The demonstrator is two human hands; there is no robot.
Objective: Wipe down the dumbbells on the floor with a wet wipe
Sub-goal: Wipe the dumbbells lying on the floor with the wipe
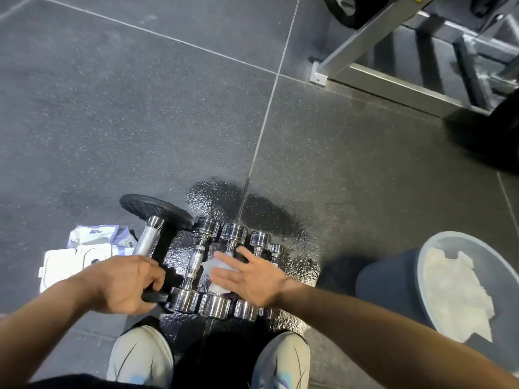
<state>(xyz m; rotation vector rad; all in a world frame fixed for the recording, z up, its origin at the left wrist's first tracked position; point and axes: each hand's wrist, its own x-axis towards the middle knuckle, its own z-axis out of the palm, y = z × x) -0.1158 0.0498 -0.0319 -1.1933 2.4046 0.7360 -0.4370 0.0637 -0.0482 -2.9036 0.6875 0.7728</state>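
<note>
Four chrome dumbbells [216, 265] lay side by side on the wet floor [280, 220] at my feet, at six o'clock.

My right hand [252, 279] was spread wide, palm flat on the wet wipe [214, 269] pressed over a dumbbell handle. My left hand [126, 284] was wrapped around the grip of a plate-loaded dumbbell [151, 231] at nine o'clock of the row, tilting it up. A wipe packet [84, 248] lay beyond at nine; a grey bin [398, 279] holding used wipes stood at three.
</note>
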